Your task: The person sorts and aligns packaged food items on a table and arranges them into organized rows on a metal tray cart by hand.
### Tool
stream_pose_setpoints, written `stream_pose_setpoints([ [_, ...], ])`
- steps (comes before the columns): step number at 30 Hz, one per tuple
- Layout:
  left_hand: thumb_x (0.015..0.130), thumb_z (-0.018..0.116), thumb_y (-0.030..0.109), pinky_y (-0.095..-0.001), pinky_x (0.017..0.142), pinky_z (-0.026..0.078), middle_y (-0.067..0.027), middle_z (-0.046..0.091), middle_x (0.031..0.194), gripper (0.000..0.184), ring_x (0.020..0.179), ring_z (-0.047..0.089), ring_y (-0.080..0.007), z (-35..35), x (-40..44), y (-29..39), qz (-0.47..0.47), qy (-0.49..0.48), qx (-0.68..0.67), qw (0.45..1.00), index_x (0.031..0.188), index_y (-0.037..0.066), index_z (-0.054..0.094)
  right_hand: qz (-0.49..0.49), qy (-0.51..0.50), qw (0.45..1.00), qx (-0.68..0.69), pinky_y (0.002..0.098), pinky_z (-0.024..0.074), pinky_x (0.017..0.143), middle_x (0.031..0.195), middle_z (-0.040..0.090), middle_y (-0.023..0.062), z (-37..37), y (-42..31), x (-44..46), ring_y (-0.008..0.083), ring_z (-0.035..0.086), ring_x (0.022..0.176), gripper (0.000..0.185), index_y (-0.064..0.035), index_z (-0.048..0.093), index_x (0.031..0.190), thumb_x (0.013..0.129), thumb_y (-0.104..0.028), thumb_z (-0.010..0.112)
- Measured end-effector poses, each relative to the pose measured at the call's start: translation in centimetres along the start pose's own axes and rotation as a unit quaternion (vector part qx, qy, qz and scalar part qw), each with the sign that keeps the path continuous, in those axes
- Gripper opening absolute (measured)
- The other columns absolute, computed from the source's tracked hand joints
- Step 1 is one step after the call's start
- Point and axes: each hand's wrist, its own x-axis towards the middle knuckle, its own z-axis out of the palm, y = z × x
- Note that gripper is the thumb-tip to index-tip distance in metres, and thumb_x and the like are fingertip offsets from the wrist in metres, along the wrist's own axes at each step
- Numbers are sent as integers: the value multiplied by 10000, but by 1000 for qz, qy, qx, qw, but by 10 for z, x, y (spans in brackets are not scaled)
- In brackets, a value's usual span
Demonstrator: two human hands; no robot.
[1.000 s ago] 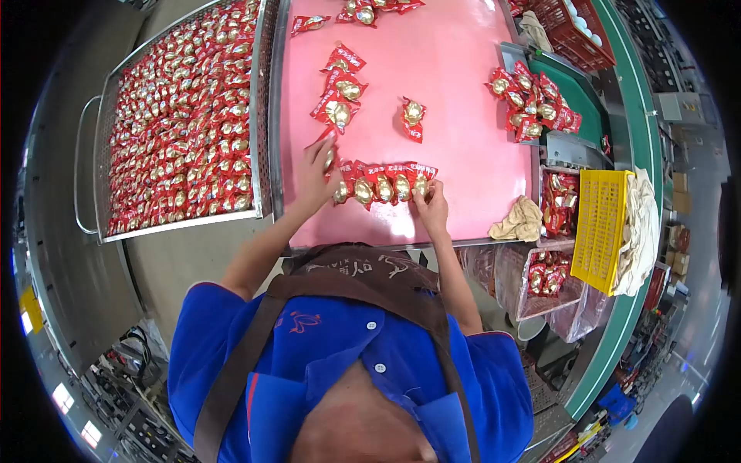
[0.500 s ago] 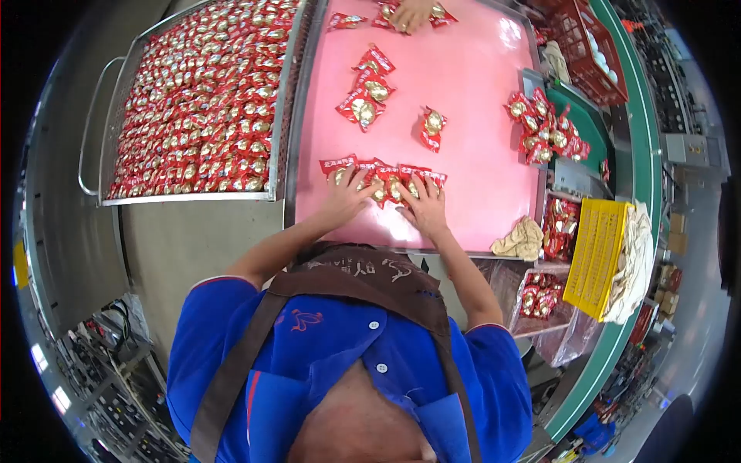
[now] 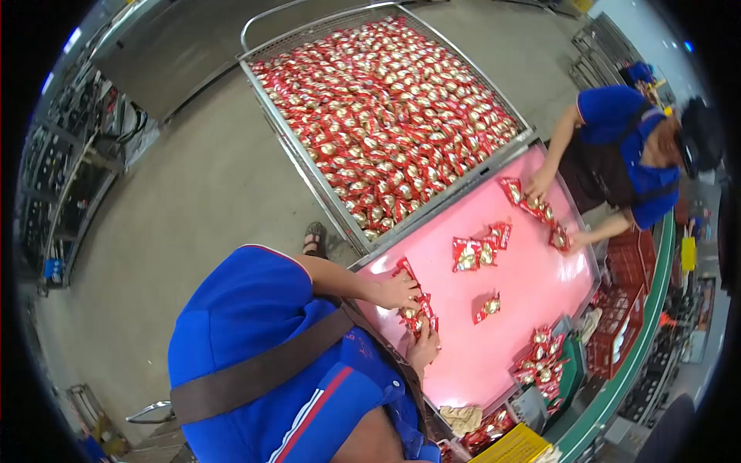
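My left hand (image 3: 397, 292) lies over the upper part of a short row of red and gold packets (image 3: 417, 312) on the pink tabletop (image 3: 463, 355). Its fingers curl round the packets. At the lower end of the row my right hand (image 3: 424, 349) grips with its fingers bent against the packets. Part of the row is hidden beneath both hands. Beyond it lie a small cluster of packets (image 3: 468, 255) and a single packet (image 3: 488, 307).
A wheeled metal tray (image 3: 279, 127) full of packets adjoins the table. Across the table, a co-worker (image 3: 617, 154) handles a row of packets. A packet pile (image 3: 542, 361), red crate (image 3: 627, 258), cloth (image 3: 461, 419) and yellow basket (image 3: 513, 446) stand along the right.
My view has swung to the left, so the full tray now appears in the upper middle and the co-worker's body shows. Both my hands stay on the packet row.
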Motion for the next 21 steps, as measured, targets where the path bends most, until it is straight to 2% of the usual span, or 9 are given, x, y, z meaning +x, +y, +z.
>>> stream_pose_setpoints([
  [2, 870, 674, 231, -651, 896, 419, -86, 566, 1245, 383, 1269, 511, -295, -35, 10, -12, -10, -25, -46, 999, 1247, 288, 644, 14, -1, 1000, 17, 493, 551, 729, 1059, 636, 115, -17, -3, 14, 335, 654, 944, 612, -299, 609, 1429, 855, -384, 804],
  [4, 873, 668, 211, -687, 948, 398, -89, 568, 1273, 361, 1299, 501, -303, -79, 12, -22, 12, 83, -16, 996, 1228, 275, 656, 73, -39, 996, 39, 501, 534, 779, 1188, 658, 137, -51, -26, 49, 354, 651, 1028, 684, -243, 625, 1430, 786, -237, 859],
  [5, 873, 668, 211, -687, 948, 398, -89, 568, 1273, 361, 1299, 501, -303, -108, 6, -32, 9, 87, -19, 996, 1228, 275, 656, 70, -41, 996, 36, 501, 534, 779, 1188, 658, 137, -68, -48, 77, 354, 651, 1028, 684, -243, 625, 1430, 786, -237, 859],
  [7, 878, 661, 203, -725, 1002, 370, -92, 562, 1346, 367, 1339, 492, -318, -179, -22, -73, -22, 191, 83, 978, 1239, 271, 651, -5, 49, 999, -6, 496, 532, 806, 1199, 650, 163, -87, -103, 140, 373, 648, 1033, 750, -264, 607, 1458, 760, -213, 878],
  [9, 887, 659, 219, -752, 1046, 335, -96, 556, 1401, 362, 1363, 494, -320, -239, -71, -125, -72, 202, 108, 971, 1245, 271, 648, -91, 85, 992, -19, 511, 520, 830, 1219, 634, 184, -89, -179, 206, 377, 637, 1055, 794, -284, 584, 1482, 750, -231, 886],
  [13, 787, 729, 149, -677, 1050, 354, -31, 582, 1385, 535, 1348, 526, -237, -322, -222, -257, -150, 253, 106, 950, 1280, 346, 657, -214, 69, 974, 17, 476, 510, 784, 1178, 638, 168, -32, -352, 321, 360, 632, 1014, 762, -279, 582, 1478, 776, -322, 874],
  [17, 722, 771, 93, -585, 1091, 350, -11, 611, 1344, 590, 1316, 535, -248, -391, -379, -375, -248, 220, 172, 928, 1261, 318, 686, -270, 40, 957, 96, 449, 483, 783, 1131, 623, 102, 59, -545, 403, 285, 628, 985, 704, -342, 568, 1479, 825, -442, 808],
  [19, 807, 707, 109, -590, 1069, 350, 4, 603, 1353, 484, 1309, 526, -237, -412, -442, -435, -301, 168, 234, 909, 1239, 327, 694, -279, 4, 948, 152, 453, 472, 792, 1147, 592, 86, 93, -629, 442, 274, 614, 1017, 699, -364, 535, 1501, 853, -436, 788],
  [21, 805, 701, 97, -580, 1069, 345, -9, 605, 1351, 463, 1312, 519, -242, -427, -483, -491, -331, 148, 288, 887, 1221, 301, 702, -272, -36, 946, 172, 468, 469, 787, 1130, 559, 82, 125, -696, 476, 287, 598, 1034, 681, -364, 508, 1515, 886, -417, 766],
])
